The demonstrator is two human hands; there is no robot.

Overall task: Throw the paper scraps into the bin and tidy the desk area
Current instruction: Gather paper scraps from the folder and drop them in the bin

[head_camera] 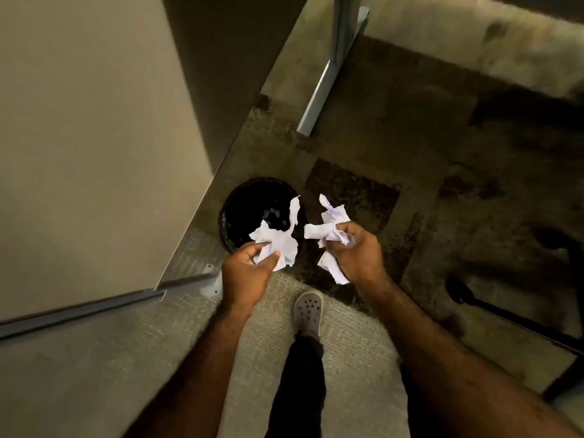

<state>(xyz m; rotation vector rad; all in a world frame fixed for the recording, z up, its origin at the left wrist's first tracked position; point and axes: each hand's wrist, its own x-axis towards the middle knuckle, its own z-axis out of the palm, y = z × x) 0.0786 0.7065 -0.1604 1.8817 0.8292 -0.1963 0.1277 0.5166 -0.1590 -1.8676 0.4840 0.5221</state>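
Two bunches of torn white paper scraps are held above the floor, one in each hand. The left bunch of scraps [278,245] is pinched between the thumb and fingers of the left hand [245,276], and one long torn strip of it rises over the open mouth of the bin [249,210]. The right bunch of scraps [330,232] is clamped in the closed right hand [360,254], with ends sticking out above and below the fist; it hangs just to the right of the bin, over the dark patterned carpet [442,184]. The bin is round and black, standing on the floor close against a pale partition panel [94,137]. Below the hands, one foot in a light perforated clog [309,311] stands on the lighter carpet, with a dark trouser leg above it. A grey metal desk leg [328,74] rises beyond the bin.
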